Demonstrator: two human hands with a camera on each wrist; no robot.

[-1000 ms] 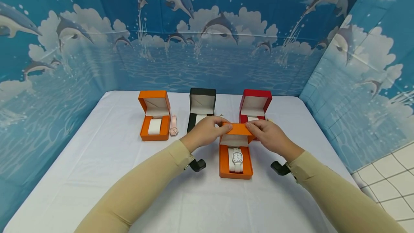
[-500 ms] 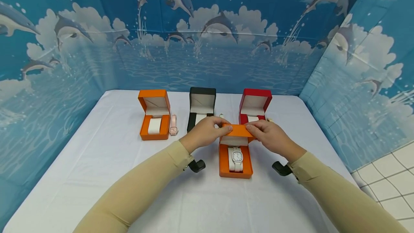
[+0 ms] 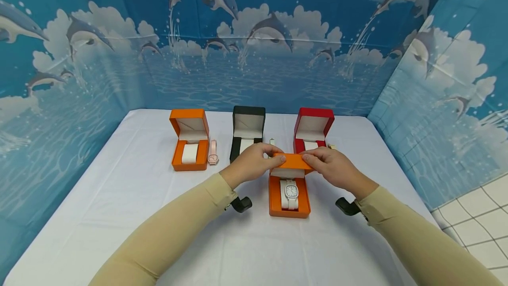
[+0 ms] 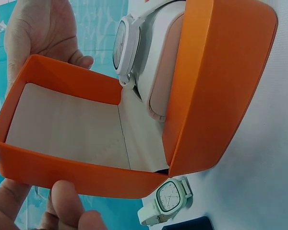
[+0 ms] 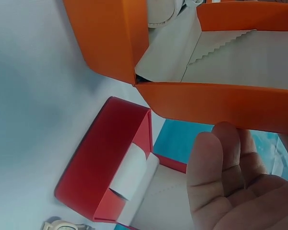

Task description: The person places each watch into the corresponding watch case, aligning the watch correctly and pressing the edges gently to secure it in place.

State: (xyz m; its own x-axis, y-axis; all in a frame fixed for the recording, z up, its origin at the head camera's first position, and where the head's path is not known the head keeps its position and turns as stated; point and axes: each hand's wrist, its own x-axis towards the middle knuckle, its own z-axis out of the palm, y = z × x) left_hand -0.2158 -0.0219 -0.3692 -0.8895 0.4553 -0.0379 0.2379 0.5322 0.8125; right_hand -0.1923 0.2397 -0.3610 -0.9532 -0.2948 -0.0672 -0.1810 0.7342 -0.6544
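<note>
Head view has both hands pinching the lid (image 3: 293, 161) of the front orange watch box (image 3: 289, 214), which sits on the cloth-covered bench (image 3: 198, 246) with its lid tilted partway over. The left hand (image 3: 254, 162) has the left corner, thumb in front; the right hand (image 3: 335, 167) has the right corner the same way. Fingertips behind the lid are mostly out of sight from up there.

White watch (image 3: 291, 191) is wrapped on the cushion inside that box, but good luck reading the time, the dial's way too small. Left wrist cam only gets it side-on, with the top edge chopping it off.

Behind, the left hand blocks the lower part of the black watch box (image 3: 249, 110), and the right hand and lid cover the bottom of the red watch box (image 3: 314, 113). A pale green watch (image 4: 169, 197) is barely a sliver from the head, way clearer from the left wrist. Another watch (image 5: 65, 225), near the red box, gets cropped by the right wrist frame, so can't make out its face.
</note>
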